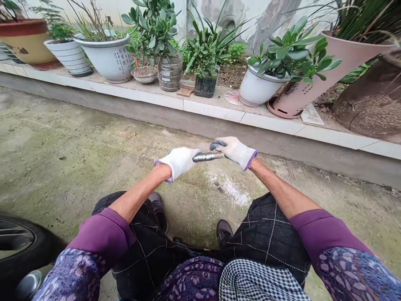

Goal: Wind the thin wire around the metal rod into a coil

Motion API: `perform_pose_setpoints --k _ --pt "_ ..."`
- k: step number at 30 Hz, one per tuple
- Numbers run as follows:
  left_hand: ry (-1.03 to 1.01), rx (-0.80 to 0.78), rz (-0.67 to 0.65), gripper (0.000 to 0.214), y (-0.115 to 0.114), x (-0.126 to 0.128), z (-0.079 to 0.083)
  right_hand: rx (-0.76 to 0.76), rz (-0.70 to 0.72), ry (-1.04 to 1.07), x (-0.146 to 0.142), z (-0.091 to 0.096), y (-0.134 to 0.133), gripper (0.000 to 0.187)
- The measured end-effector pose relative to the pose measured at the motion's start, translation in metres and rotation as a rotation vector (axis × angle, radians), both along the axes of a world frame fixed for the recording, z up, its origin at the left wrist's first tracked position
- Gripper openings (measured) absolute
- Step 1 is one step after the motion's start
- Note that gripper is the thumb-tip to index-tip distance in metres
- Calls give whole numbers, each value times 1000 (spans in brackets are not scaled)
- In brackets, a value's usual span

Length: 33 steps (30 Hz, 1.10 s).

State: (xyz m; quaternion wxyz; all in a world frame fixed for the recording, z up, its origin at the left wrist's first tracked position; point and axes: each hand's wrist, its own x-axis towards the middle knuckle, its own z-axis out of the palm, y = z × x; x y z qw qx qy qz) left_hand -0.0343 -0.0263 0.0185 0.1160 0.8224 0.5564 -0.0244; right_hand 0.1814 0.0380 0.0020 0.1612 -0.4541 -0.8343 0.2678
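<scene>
My left hand (182,162), in a white knit glove with a purple cuff, is closed around a short rod (205,156) wound with shiny silver wire. The rod points right, and its bare, pale end reaches my right hand (235,151). That hand wears a matching glove, its dark coated fingertips curled just above the rod's end. What its fingers hold, if anything, is hidden. Below the hands, white powder (234,191) is scattered over the concrete ground (78,146), beside a small stub (218,186).
A raised, tile-edged ledge (213,110) runs across in front, lined with potted plants, among them a white pot (261,87) and a tall pink pot (300,90). A wheel (28,240) stands at lower left. My shoes (224,232) rest on the ground near the powder.
</scene>
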Motion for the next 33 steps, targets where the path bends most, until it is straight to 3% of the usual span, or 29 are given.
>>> perform_pose_setpoints --k 4,10,15,18,22,28,30,33 --pt "-142 23 57 28 6 -8 5 -48 64 -13 -23 -15 -17 21" --pt "137 72 136 30 19 -23 -3 -33 214 -159 -41 3 -54 25" --pt "298 101 44 34 15 -23 -5 95 79 -249 -24 20 -42 26" --pt "304 68 -38 35 10 -13 -7 136 27 -169 -12 16 -25 26" --pt "188 -35 -101 30 6 0 -5 65 16 -28 -5 4 -6 25" --pt "-233 16 -36 28 13 -8 8 -110 64 92 -23 -5 -12 23" --pt "-213 43 13 28 18 -15 8 -97 83 71 -33 -4 -24 25" --pt "10 68 119 30 21 -24 2 -52 143 -31 -40 2 -43 25"
